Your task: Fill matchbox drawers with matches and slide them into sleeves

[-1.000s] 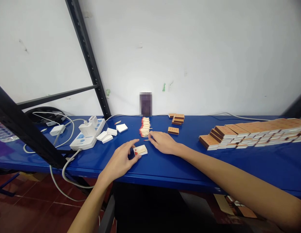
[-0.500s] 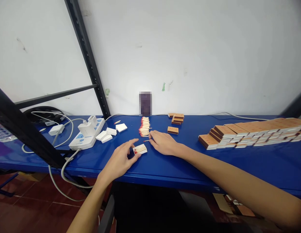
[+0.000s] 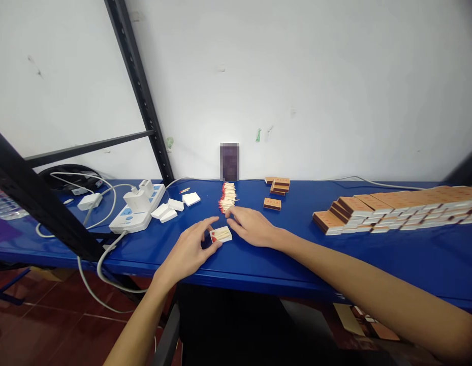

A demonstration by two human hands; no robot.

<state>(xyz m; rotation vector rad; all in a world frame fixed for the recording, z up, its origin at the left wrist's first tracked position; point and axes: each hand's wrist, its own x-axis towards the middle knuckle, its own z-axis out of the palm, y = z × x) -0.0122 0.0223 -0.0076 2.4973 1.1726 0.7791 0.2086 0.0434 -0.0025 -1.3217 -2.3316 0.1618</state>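
My left hand (image 3: 192,246) curls around the left end of a small white matchbox tray (image 3: 227,236), its thumb at the near edge and its index finger reaching past the far side. Several red-headed matches (image 3: 220,235) lie inside that tray. Just beyond its right end, my right hand (image 3: 253,226) has thumb and index finger drawn close in a pinch; the match there is mostly hidden. Behind the right fingers is a long pile of loose matches (image 3: 228,194), heads toward the left.
Several white trays (image 3: 169,209) lie to the left, near a power strip (image 3: 132,217) with cables. Brown matchboxes (image 3: 272,204) sit behind my right hand. A long stack of matchboxes (image 3: 373,208) fills the right side. A black shelf post (image 3: 140,86) rises at left.
My right hand has moved slightly left, toward the tray; the match that showed at its fingertips is no longer plainly visible. My left hand stays at the tray.
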